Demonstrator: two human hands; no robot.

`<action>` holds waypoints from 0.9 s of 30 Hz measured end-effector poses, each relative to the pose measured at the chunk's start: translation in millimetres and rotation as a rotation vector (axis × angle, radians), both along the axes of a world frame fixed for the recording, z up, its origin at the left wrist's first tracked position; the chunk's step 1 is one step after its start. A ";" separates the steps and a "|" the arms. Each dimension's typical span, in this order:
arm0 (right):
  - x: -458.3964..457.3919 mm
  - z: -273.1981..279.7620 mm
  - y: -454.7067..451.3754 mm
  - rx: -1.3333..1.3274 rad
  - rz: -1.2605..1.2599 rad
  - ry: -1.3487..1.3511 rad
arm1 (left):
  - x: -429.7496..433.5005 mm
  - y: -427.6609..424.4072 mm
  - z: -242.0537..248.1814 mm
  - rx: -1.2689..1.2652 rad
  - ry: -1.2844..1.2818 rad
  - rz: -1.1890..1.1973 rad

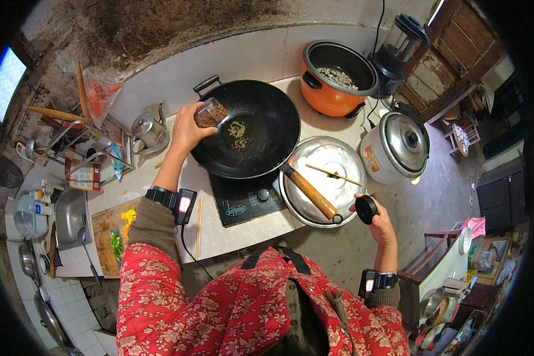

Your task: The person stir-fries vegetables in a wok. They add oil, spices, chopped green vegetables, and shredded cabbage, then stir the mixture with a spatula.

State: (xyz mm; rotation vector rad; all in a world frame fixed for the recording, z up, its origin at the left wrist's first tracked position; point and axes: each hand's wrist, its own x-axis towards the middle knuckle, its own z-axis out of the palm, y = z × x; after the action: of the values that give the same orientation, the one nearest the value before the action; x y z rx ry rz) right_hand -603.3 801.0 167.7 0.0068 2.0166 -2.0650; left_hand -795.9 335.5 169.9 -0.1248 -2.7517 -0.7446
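My left hand [190, 129] grips a small clear jar [210, 113] of brown spice, tipped over the left side of a black wok [271, 115]. Some spice bits [239, 135] lie in a little oil on the wok's bottom. The wok sits on a black induction cooker [249, 200], its wooden handle [311, 191] pointing towards me at the right. In my right hand [380, 222] is a round black lid [366, 209], held near the edge of a large domed metal lid [302, 213]. A wooden chopstick [353, 181] lies across that dome, with dark bits beside it.
Behind stand an orange pot [325, 98] with pale chopped pieces, a blender [398, 49] and a lidded rice cooker [380, 153]. Leftward are a kettle [146, 127], chopsticks [199, 227], a cutting board [104, 240] with chopped greens [116, 244], and a sink [71, 218].
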 end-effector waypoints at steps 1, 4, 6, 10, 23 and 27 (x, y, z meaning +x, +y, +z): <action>-0.1 0.2 0.1 0.005 -0.003 0.001 | 0.9 0.0 1.4 0.006 0.004 -0.009; -0.6 0.2 -0.1 0.014 0.004 -0.001 | 3.1 1.9 4.5 0.018 0.003 -0.019; -0.6 0.3 -0.3 0.008 0.004 0.001 | 4.7 2.9 5.9 0.021 -0.007 -0.014; -0.6 0.3 -0.5 0.011 0.001 0.000 | 6.6 4.0 7.4 0.026 -0.016 -0.006; -2.8 2.9 1.9 0.007 0.043 0.007 | 11.2 6.9 10.1 0.050 -0.025 0.012; -4.3 3.0 2.0 0.018 0.047 0.023 | 12.2 8.0 12.0 0.044 -0.030 0.024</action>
State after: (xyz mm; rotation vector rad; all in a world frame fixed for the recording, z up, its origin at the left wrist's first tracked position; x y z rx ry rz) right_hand -607.6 803.1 170.7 -0.0606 2.0290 -2.0280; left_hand -783.7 343.5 182.0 -0.0713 -2.7580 -0.8066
